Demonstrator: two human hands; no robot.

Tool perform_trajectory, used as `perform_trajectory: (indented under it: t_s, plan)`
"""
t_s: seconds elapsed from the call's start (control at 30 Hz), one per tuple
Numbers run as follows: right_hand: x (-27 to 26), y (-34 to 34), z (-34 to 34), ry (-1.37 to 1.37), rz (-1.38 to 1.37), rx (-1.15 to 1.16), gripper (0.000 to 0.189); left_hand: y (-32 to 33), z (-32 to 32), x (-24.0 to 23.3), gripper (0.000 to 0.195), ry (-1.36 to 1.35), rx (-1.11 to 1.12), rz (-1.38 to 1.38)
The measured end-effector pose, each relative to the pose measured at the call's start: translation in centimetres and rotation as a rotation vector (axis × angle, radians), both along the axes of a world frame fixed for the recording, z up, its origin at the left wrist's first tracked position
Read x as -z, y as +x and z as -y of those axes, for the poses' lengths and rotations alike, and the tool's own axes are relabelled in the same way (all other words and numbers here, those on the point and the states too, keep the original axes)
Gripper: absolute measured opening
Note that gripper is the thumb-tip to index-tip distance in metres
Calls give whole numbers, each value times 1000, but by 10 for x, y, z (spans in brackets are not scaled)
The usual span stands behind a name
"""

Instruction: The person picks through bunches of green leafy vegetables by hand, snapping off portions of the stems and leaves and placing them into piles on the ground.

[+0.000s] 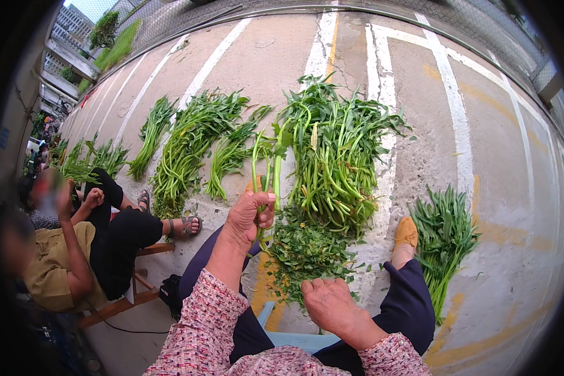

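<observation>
My left hand [248,217] is closed around a few water spinach stems [277,171], which stand up above the fist with leaves at their upper ends. A thin end hangs below the fingers. My right hand [331,303] has its back to the camera and its fingers curled under. What is inside it, if anything, is hidden. It is at the near edge of a heap of torn leaves and scraps [310,256] between my feet. Just beyond that heap lies a large pile of water spinach [336,155], stems towards me and leaves away, with one yellowed leaf on top.
Left of the pile lie a small bundle [228,157], a big one [188,145] and another [152,136] of greens. A bundle [444,249] lies beside my right shoe [405,233]. A seated person [68,263] works at left on a wooden stool [115,308]. My pale blue stool [301,340] shows below.
</observation>
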State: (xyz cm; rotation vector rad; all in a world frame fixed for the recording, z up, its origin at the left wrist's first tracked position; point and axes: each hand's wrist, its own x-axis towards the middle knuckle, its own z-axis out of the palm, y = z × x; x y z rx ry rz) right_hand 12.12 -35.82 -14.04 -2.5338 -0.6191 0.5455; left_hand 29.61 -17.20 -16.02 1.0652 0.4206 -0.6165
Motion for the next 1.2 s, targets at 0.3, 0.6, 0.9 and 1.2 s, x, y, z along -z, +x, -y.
perform_trajectory:
  t_s: [0.3, 0.6, 0.9, 1.2]
  plan:
    - [-20, 27, 15, 226, 147, 420, 19, -61, 8, -34, 12, 86, 191, 223]
    - [-4, 48, 14, 921, 113, 843, 26, -80, 45, -29, 16, -3, 334, 325]
    - [-6, 50, 22, 1205, -285, 989, 20, -80, 38, -19, 9, -164, 23, 84]
    - [0, 44, 21, 1253, -559, 935, 33, -62, 24, -31, 9, -147, -151, 65]
